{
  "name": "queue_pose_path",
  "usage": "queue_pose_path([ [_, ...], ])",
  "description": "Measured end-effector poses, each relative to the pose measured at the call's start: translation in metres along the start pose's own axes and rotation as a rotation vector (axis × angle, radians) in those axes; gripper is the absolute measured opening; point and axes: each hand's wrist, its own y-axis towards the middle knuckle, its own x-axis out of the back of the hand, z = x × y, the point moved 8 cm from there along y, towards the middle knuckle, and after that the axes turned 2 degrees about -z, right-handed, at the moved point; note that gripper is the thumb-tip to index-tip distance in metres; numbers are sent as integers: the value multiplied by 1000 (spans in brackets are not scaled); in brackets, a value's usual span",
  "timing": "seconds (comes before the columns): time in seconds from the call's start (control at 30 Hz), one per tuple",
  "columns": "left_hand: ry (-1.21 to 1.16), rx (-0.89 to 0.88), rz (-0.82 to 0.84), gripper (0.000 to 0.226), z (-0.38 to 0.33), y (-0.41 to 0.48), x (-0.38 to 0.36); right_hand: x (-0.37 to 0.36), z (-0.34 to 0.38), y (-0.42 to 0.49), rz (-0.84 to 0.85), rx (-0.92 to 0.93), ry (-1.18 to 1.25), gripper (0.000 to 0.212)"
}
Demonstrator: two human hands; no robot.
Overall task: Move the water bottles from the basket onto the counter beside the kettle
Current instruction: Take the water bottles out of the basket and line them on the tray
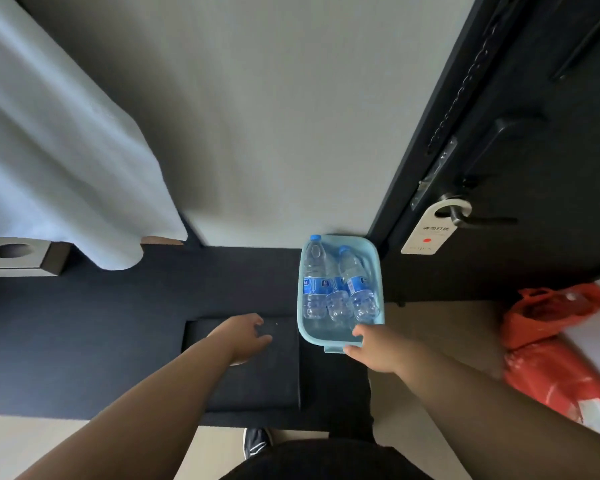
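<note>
Reaching forward with the right hand (pixel 374 351), arm outstretched, fingers and thumb pinching the near rim of the pale blue basket (pixel 375 258) at the right end of the dark counter (pixel 153 296), beside the door (pixel 534 168). Hovering the left hand (pixel 246 336) loosely curled, gripping nothing, over a raised dark slab (pixel 257 375) just left of the basket, counter surface stretching away leftward. Looking down on three water bottles (pixel 314 282) lying side by side inside the basket, long axes running near to far, blue caps pointing toward the wall (pixel 257 133).

Left hand (pixel 246 336) slack; right hand (pixel 371 348) (pinching basket (pixel 300 327))
</note>
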Motion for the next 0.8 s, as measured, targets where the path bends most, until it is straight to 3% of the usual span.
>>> queue_pose_path([
  [0.1, -41, 56, -21, 61, -21, 11, 2, 34, -11, 25, 19, 36, -51, 75],
  [0.37, -174, 97, -90, 63, -85, 55, 16, 118, -25, 92, -57, 84, -88, 59],
  [0.5, -214, 99, -98, 59, -107, 83, 25, 120, -20, 115, -87, 81, -69, 53],
  [0.67, -169, 114, -141, 49, -123, 121, 32, 110, -9, 139, -146, 36, 2, 72],
  [0.8, -183, 136, -178, 63, -131, 145, 26, 105, 0, 157, -205, 10, -4, 65],
])
